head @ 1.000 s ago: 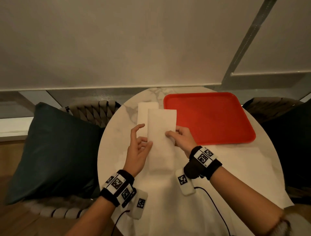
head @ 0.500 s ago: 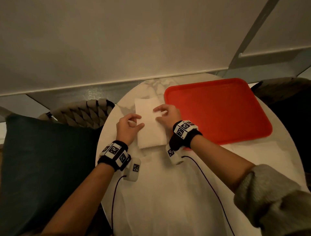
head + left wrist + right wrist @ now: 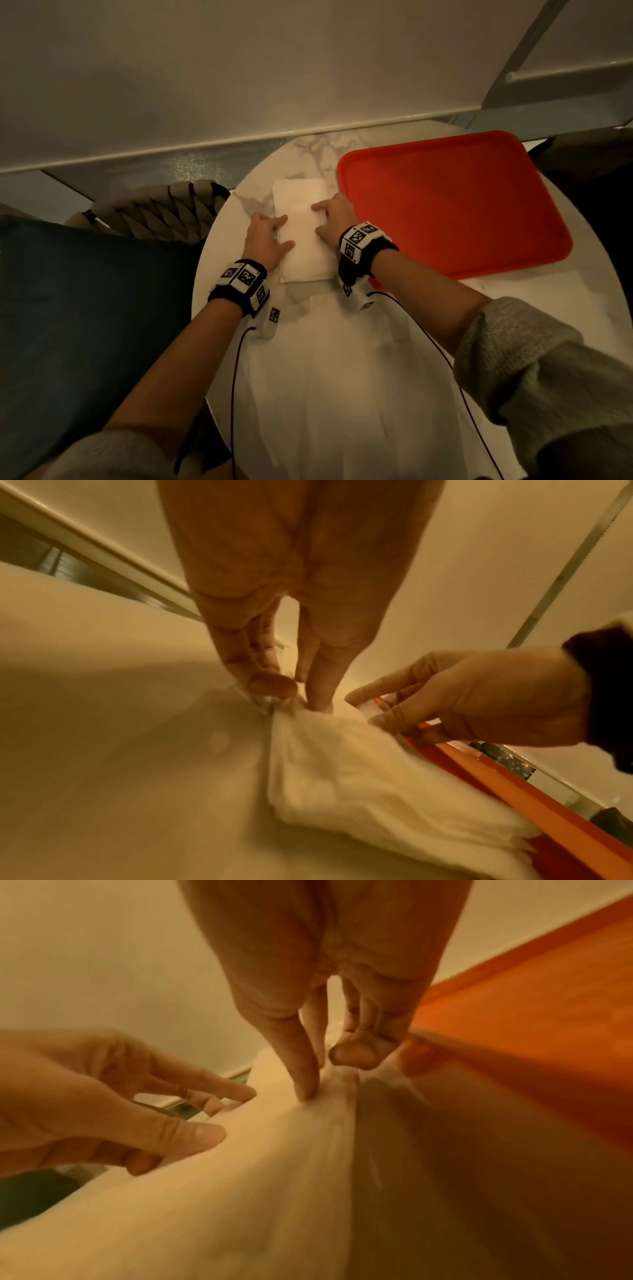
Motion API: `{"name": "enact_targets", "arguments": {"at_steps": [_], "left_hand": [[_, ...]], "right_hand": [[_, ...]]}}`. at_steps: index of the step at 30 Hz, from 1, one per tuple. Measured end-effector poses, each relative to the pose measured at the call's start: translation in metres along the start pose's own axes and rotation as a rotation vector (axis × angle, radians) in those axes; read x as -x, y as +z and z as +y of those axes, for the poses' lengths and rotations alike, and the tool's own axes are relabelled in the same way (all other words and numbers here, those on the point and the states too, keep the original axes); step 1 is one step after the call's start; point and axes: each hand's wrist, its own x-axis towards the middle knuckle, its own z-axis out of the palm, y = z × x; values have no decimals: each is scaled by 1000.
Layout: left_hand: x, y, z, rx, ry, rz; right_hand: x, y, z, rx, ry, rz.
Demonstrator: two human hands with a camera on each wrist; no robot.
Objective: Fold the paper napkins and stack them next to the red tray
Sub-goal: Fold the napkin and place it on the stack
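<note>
I count one red tray (image 3: 452, 205) on the round surface (image 3: 565, 308). Beside it lies one stack of folded napkins (image 3: 301, 233); how many sheets are in it I cannot tell. Unfolded napkin paper (image 3: 342, 377) is spread nearer me, its count unclear. I have two hands on the stack: my left hand (image 3: 265, 240) and my right hand (image 3: 337, 219). There is one dark cushion (image 3: 85, 308) and one woven chair (image 3: 154, 212).
</note>
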Motion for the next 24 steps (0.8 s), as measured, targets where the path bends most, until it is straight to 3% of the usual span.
{"name": "enact_targets", "arguments": {"at_steps": [4, 8, 11, 14, 18, 24], "left_hand": [[12, -7, 9, -56, 10, -38], [49, -16, 29, -8, 59, 20], [94, -8, 46, -17, 112, -31], [146, 21, 61, -38, 177, -140], [206, 82, 76, -99, 162, -243], [253, 158, 99, -245, 58, -198]], "right_hand": [[18, -22, -1, 6, -45, -106], [64, -60, 15, -145, -91, -80], [108, -85, 39, -157, -79, -87], [156, -106, 72, -220, -37, -115], [216, -118, 122, -268, 49, -138], [279, -92, 196, -166, 188, -264]]}}
